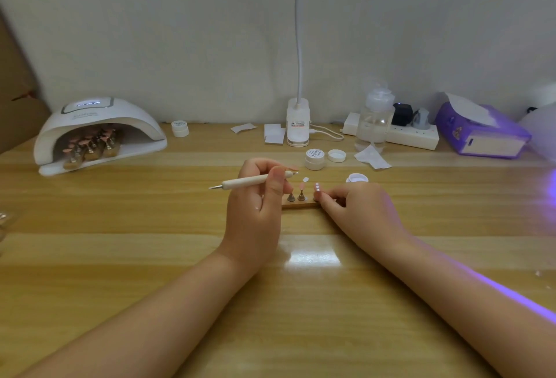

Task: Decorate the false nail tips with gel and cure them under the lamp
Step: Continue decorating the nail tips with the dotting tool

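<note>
Progress check, head view.

Curing lamp (99, 134) sits at about 10 o'clock from the hands, far left of the counter (150, 257), display lit. Several wooden strips of pink tips (91, 146) stand inside it. Judgement: that batch is decorated and either curing or done.

Centre of counter: one more wooden holder strip (301, 205) lies between the two hands. Two small stands on it are visible; one carries a pink tip (301, 188). At its 3 o'clock end another tip with pale dots (317, 187) shows just above the right fingers.

Left hand (255, 197) is curled round a white dotting pen (255, 181), which lies roughly level with its metal point toward 9 o'clock. It also seems to pinch a pink tip at its fingertips, but this is too small to confirm. Right hand (358, 212) has fingers bent onto the strip's right end; whether it pinches the stand or only steadies it, I cannot tell.

Open gel pot (357, 178) at 1 o'clock from the strip, a closed jar (314, 158) and a loose lid (336, 155) at 12 o'clock.

Judgement: late stage. Remaining: finish dotting this last strip, then move it under the lamp.
</note>
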{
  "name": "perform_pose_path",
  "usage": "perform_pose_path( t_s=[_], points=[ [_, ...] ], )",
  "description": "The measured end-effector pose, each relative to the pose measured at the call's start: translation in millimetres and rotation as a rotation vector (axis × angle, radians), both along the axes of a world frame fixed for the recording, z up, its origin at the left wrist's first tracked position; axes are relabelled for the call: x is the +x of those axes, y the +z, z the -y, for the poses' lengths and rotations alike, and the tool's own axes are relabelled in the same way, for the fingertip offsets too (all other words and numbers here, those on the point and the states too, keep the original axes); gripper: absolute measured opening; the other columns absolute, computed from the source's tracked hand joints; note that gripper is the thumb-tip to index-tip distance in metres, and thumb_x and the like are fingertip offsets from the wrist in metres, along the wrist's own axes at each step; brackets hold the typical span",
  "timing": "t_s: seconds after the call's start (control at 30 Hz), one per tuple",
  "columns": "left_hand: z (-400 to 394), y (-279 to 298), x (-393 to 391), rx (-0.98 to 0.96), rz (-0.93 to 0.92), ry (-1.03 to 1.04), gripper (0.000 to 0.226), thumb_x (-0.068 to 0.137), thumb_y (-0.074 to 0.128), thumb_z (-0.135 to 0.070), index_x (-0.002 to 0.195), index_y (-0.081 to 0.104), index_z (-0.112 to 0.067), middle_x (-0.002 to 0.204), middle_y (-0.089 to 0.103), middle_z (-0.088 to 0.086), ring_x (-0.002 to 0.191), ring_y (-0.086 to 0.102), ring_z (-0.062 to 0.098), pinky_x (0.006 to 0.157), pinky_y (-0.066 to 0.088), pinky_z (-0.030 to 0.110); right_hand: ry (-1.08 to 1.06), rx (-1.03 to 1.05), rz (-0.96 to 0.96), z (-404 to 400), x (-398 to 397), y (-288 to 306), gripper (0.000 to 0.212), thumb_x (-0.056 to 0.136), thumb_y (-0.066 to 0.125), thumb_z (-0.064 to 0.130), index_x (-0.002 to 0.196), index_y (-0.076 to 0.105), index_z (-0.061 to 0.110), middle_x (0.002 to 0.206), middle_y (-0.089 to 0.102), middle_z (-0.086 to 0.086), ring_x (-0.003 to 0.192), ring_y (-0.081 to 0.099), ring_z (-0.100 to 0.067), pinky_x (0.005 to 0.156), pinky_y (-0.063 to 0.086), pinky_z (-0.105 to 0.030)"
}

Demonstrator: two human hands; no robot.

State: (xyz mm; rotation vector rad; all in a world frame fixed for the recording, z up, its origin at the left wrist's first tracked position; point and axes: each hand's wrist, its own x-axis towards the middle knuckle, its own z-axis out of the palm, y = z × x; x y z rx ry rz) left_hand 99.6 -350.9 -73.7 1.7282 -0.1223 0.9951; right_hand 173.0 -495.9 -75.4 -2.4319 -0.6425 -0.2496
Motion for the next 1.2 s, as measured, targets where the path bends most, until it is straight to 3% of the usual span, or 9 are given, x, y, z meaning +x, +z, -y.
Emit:
perform_pose_path(
  t_s=[0.17,0.4,0.57,0.67,0.73,0.83,0.97,1.2],
  points=[
    [1,-1,0,0.017,-0.006,0.0,0.012,0.096,0.044,-0.027,0.087,0.051,-0.031,0.074,0.064,-0.012,0.067,0.06,0.003,0.065,0.047,0.015,-0.005,-0.006,0.027,0,0,0,0.033,0.093,0.053,0.039,0.078,0.072,0.017,0.059,0.057,0.0,0.063,0.051,-0.015,0.053,0.032,-0.029],
    [-1,-1,0,0.006,0.001,-0.004,0.012,0.096,0.044,-0.027,0.087,0.051,-0.032,0.072,0.064,-0.014,0.066,0.061,0.003,0.063,0.047,0.014,0.018,-0.022,0.068,1,6,-4,0.032,0.085,0.06,0.046,0.097,0.069,0.018,0.06,0.053,0.009,0.065,0.052,-0.01,0.057,0.039,-0.026],
    [-1,0,-1,-0.023,0.006,-0.026,0.014,0.095,0.044,-0.026,0.087,0.052,-0.034,0.073,0.065,-0.013,0.066,0.06,0.003,0.064,0.049,0.017,0.112,-0.092,0.034,5,12,-2,0.027,0.088,0.057,0.046,0.104,0.068,0.028,0.058,0.045,0.012,0.058,0.042,0.0,0.05,0.027,-0.02],
    [-2,1,-1,-0.028,0.007,-0.027,0.014,0.095,0.045,-0.027,0.086,0.053,-0.033,0.072,0.065,-0.012,0.064,0.06,0.008,0.061,0.047,0.015,0.14,-0.106,0.029,9,13,0,0.025,0.089,0.056,0.045,0.105,0.068,0.03,0.062,0.046,0.014,0.061,0.042,-0.001,0.054,0.032,-0.024],
    [-2,1,-1,-0.042,0.003,-0.03,0.013,0.095,0.045,-0.027,0.086,0.053,-0.032,0.072,0.065,-0.01,0.064,0.06,0.014,0.059,0.047,0.016,0.15,-0.146,0.046,12,12,3,0.025,0.091,0.054,0.044,0.104,0.069,0.03,0.067,0.052,0.013,0.067,0.047,-0.005,0.057,0.037,-0.027],
    [-3,1,-1,-0.047,0.006,-0.037,0.012,0.095,0.045,-0.026,0.087,0.053,-0.029,0.074,0.065,-0.011,0.066,0.061,0.005,0.062,0.048,0.016,0.137,-0.267,0.109,16,12,8,0.028,0.094,0.047,0.046,0.107,0.066,0.031,0.092,0.063,0.005,0.087,0.057,-0.015,0.067,0.046,-0.031],
    [-2,0,0,-0.042,0.007,-0.053,0.009,0.094,0.046,-0.03,0.088,0.053,-0.027,0.075,0.066,-0.014,0.07,0.062,0.001,0.066,0.049,0.017,0.121,-0.416,0.195,21,14,12,0.033,0.096,0.039,0.048,0.113,0.061,0.03,0.1,0.061,0.005,0.095,0.056,-0.017,0.063,0.042,-0.031],
    [-3,-2,1,-0.047,0.021,-0.058,0.014,0.091,0.045,-0.039,0.088,0.053,-0.028,0.074,0.065,-0.012,0.07,0.061,0.003,0.067,0.048,0.018,0.093,-0.675,0.339,28,16,35,0.049,0.088,0.038,0.064,0.082,0.061,0.021,0.075,0.056,0.006,0.073,0.053,-0.017,0.05,0.031,-0.026]
  ],
)
